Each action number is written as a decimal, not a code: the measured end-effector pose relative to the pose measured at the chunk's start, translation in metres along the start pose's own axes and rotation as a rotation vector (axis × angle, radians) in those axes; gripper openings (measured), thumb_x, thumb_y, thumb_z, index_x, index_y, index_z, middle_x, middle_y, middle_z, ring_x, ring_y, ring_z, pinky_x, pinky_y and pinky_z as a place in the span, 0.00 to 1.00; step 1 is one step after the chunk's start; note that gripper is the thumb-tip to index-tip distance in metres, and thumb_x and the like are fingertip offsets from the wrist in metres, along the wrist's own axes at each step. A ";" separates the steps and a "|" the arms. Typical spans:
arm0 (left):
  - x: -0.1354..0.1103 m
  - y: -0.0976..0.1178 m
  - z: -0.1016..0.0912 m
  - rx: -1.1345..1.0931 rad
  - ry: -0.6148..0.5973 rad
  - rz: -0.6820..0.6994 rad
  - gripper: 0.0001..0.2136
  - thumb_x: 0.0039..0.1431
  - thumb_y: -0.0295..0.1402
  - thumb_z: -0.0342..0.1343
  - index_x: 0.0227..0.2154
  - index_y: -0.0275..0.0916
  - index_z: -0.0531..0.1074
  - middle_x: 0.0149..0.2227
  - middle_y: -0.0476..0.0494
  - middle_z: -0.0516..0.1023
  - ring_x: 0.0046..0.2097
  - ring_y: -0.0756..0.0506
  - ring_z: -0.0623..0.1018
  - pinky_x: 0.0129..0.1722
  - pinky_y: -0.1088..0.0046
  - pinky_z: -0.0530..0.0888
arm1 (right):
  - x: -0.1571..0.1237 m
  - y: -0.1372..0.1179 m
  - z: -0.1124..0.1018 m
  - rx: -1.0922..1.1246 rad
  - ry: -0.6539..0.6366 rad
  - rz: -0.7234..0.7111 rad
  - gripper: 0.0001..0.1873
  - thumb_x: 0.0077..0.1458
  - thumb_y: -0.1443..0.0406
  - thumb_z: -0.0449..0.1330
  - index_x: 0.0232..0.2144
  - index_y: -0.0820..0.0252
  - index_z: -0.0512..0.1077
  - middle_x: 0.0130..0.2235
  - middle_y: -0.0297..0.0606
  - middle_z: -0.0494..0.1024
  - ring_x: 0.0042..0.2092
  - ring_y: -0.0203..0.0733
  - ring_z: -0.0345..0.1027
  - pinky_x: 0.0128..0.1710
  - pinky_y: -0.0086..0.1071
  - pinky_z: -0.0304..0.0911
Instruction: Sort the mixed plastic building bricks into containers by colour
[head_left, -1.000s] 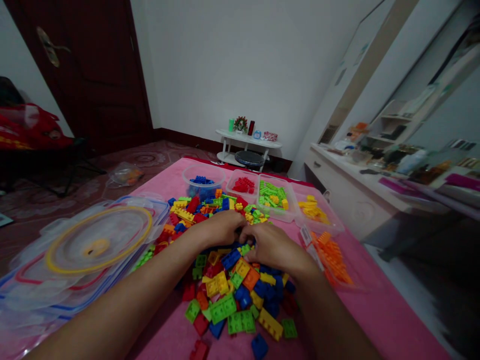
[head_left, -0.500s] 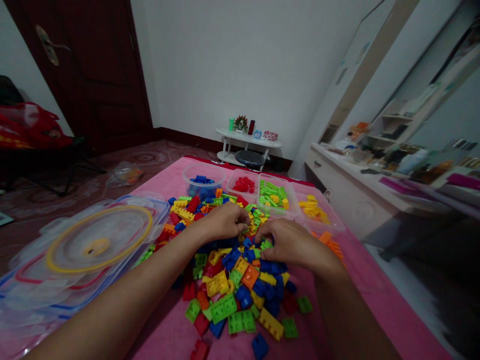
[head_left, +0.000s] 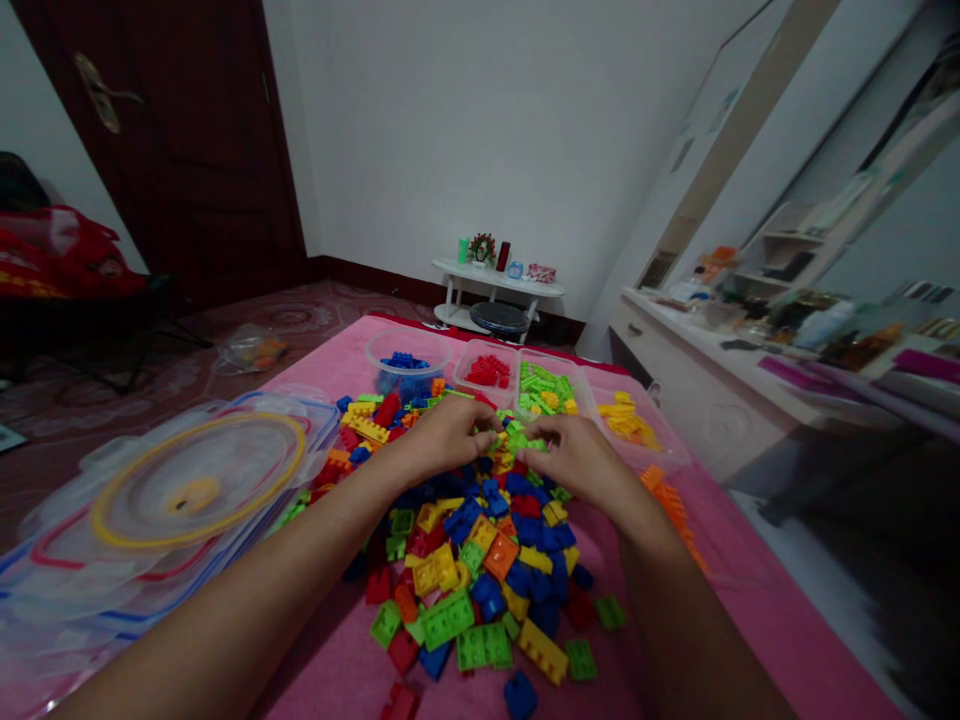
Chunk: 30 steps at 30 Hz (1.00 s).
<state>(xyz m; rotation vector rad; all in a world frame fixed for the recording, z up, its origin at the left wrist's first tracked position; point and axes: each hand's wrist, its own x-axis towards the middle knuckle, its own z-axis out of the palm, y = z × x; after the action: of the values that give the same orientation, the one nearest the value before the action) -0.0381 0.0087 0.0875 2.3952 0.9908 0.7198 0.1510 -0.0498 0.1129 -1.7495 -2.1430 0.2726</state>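
A heap of mixed toy building bricks (head_left: 480,560) lies in front of me. My left hand (head_left: 454,436) is over its far part, fingers curled and thumb close to them; what they pinch, if anything, is too small to tell. Across from it, my right hand (head_left: 574,455) has its thumb and fingers around a green toy brick (head_left: 523,440). The fingertips of the two hands are a short gap apart. Behind the heap stand clear tubs with sorted bricks: blue bricks (head_left: 403,362), red bricks (head_left: 487,370), green bricks (head_left: 547,388) with some yellow, and yellow bricks (head_left: 628,418).
Stacked clear lids (head_left: 202,480) with coloured rims lie on the left of the pink cloth (head_left: 750,600). Orange bricks (head_left: 671,505) are at the right, behind my right wrist. A cluttered dresser (head_left: 720,360) stands to the right, a low white shelf (head_left: 499,275) by the wall.
My right hand has moved away from me, with a green brick at its fingers, closer to my left hand. My left hand has barely shifted.
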 end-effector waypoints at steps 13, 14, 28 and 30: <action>0.001 0.017 0.009 -1.153 -0.046 -0.451 0.14 0.53 0.42 0.58 0.30 0.33 0.72 0.25 0.45 0.73 0.25 0.52 0.73 0.22 0.81 0.69 | 0.002 -0.016 0.010 0.217 0.262 -0.072 0.11 0.46 0.65 0.60 0.34 0.59 0.78 0.26 0.33 0.75 0.27 0.35 0.64 0.27 0.27 0.55; 0.000 0.017 0.009 -1.167 -0.069 -0.441 0.15 0.51 0.43 0.60 0.30 0.33 0.72 0.25 0.46 0.73 0.25 0.53 0.73 0.22 0.82 0.68 | 0.002 -0.017 0.011 0.216 0.264 -0.082 0.11 0.46 0.66 0.60 0.34 0.58 0.78 0.27 0.34 0.76 0.27 0.35 0.64 0.27 0.27 0.55; 0.001 0.018 0.008 -1.270 -0.083 -0.479 0.18 0.45 0.43 0.66 0.34 0.35 0.74 0.33 0.45 0.75 0.27 0.54 0.75 0.23 0.82 0.68 | 0.003 -0.015 0.007 0.442 0.397 -0.077 0.14 0.46 0.68 0.61 0.38 0.59 0.76 0.39 0.38 0.77 0.36 0.38 0.70 0.33 0.30 0.65; 0.000 0.020 0.008 -1.315 -0.125 -0.468 0.19 0.46 0.47 0.64 0.34 0.36 0.73 0.33 0.46 0.75 0.28 0.53 0.75 0.23 0.82 0.68 | 0.003 -0.020 0.011 0.493 0.389 -0.124 0.16 0.48 0.69 0.59 0.42 0.57 0.75 0.43 0.38 0.77 0.41 0.39 0.71 0.37 0.30 0.66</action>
<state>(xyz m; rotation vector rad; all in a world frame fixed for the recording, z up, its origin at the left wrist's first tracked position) -0.0232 -0.0057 0.0928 1.0085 0.6293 0.6897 0.1286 -0.0503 0.1107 -1.2644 -1.7131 0.3575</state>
